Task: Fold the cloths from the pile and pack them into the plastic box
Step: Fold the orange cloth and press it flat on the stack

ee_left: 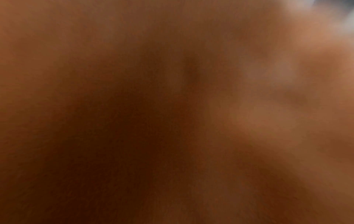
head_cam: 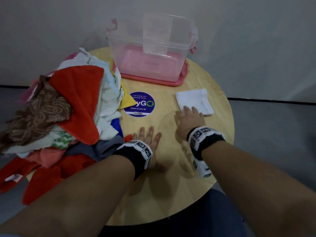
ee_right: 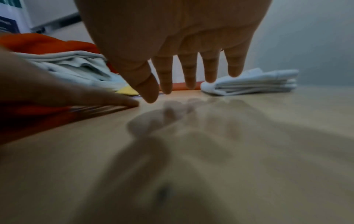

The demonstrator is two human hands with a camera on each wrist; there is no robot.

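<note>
We have a folded white cloth (head_cam: 195, 101) lying at two o'clock on the round wooden table (head_cam: 171, 168), a soft, squared pad of layers parked near the plastic box (head_cam: 150, 47), probably to make packing quick. Our right hand (head_cam: 189, 117) hovers with fingers straight, fingertips reaching its near edge. Our left hand (head_cam: 148, 139) lies flat on the bare wood, fingers spread, holding nothing. The crumpled pile (head_cam: 65, 108) heaps at nine o'clock, red terry and brown patterned fabric uppermost. The box, clear and rigid, sits at twelve on its pink lid (head_cam: 153, 79).
</note>
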